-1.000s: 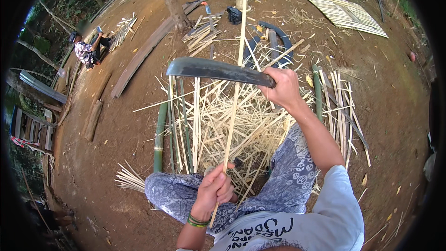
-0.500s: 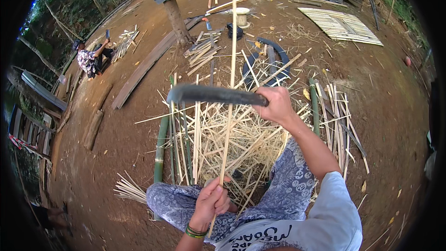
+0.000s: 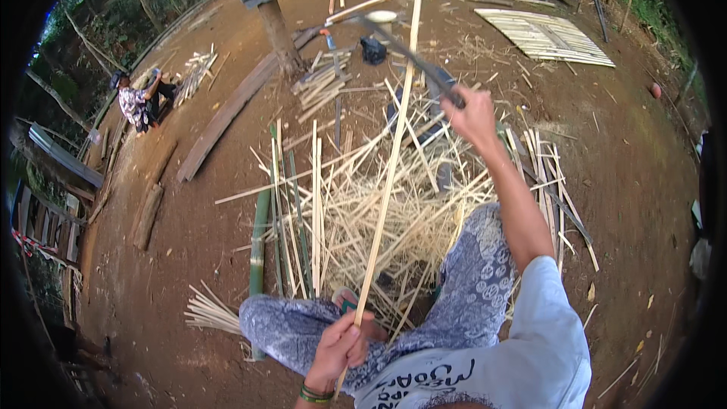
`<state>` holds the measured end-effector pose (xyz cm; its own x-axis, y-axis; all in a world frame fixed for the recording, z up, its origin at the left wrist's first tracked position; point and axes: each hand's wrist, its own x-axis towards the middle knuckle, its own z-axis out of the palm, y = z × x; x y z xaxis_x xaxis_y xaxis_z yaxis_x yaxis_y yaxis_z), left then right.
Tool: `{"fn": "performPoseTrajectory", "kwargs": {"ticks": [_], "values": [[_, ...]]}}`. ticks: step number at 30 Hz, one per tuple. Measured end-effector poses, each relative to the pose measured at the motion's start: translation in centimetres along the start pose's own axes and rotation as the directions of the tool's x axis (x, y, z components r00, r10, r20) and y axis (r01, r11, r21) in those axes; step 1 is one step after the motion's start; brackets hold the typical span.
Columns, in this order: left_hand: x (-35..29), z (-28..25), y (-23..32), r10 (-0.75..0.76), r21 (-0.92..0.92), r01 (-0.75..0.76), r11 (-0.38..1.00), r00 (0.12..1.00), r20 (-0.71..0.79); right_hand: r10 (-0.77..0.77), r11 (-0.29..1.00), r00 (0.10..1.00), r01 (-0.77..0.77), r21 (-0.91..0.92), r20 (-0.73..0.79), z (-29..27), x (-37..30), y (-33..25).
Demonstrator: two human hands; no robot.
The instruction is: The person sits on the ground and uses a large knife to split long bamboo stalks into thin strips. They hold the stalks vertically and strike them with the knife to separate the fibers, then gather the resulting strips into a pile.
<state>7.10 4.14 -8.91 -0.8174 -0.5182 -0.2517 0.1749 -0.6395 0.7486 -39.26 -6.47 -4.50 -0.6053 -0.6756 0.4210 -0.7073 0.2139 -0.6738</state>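
A long pale bamboo strip [image 3: 385, 201] slants up and away from my lap. My left hand [image 3: 335, 344] is closed round its near end, close to my left thigh. My right hand [image 3: 471, 117] grips the dark handle of a machete [image 3: 432, 73], held out at the far part of the strip. The blade points up and to the left and crosses the strip's far section; I cannot tell whether it touches. Beneath the strip, between my legs and beyond, spreads a heap of thin bamboo shavings [image 3: 424, 220]. Several split strips [image 3: 316, 212] lie left of the heap.
Green bamboo poles [image 3: 260, 246] lie left of the heap, and more strips [image 3: 547, 182] lie at its right. Farther off are a plank [image 3: 227, 117], a tree trunk [image 3: 282, 38], a black bag [image 3: 372, 51] and a slatted panel [image 3: 545, 34]. Another person [image 3: 136, 102] sits far left.
The machete has swung from lying level across the strip's middle to pointing up and away at its far part. My right hand has moved farther out; the strip leans more to the right.
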Motion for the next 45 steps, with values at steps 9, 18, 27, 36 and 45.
{"fn": "performPoseTrajectory", "kwargs": {"ticks": [9, 18, 27, 36, 45], "values": [[10.2, 3.5, 5.1, 0.244, -0.004, -0.245, 0.97, 0.968, -0.057, -0.533, 0.84, 0.8, 0.539, 0.059, 0.278, 3.1, -11.8, -6.4], [12.9, 3.5, 5.6, 0.218, -0.258, -0.214, 0.942, 0.976, -0.014, -0.586, 0.806, 0.762, 0.583, 0.103, 0.275, 3.3, -15.4, -8.7], [12.2, 4.7, 5.8, 0.248, -0.231, -0.247, 0.941, 0.968, -0.026, -0.63, 0.775, 0.76, 0.627, 0.074, 0.162, 3.5, -14.5, -8.9], [11.5, 4.6, 5.6, 0.302, -0.093, -0.303, 0.948, 0.953, -0.031, -0.628, 0.758, 0.749, 0.651, -0.053, 0.212, 3.0, -13.0, -8.6], [9.5, 4.7, 2.7, 0.177, -0.049, -0.179, 0.983, 0.983, -0.04, -0.176, 0.938, 0.955, 0.236, -0.253, 0.239, -0.3, -6.3, -5.3]]}}
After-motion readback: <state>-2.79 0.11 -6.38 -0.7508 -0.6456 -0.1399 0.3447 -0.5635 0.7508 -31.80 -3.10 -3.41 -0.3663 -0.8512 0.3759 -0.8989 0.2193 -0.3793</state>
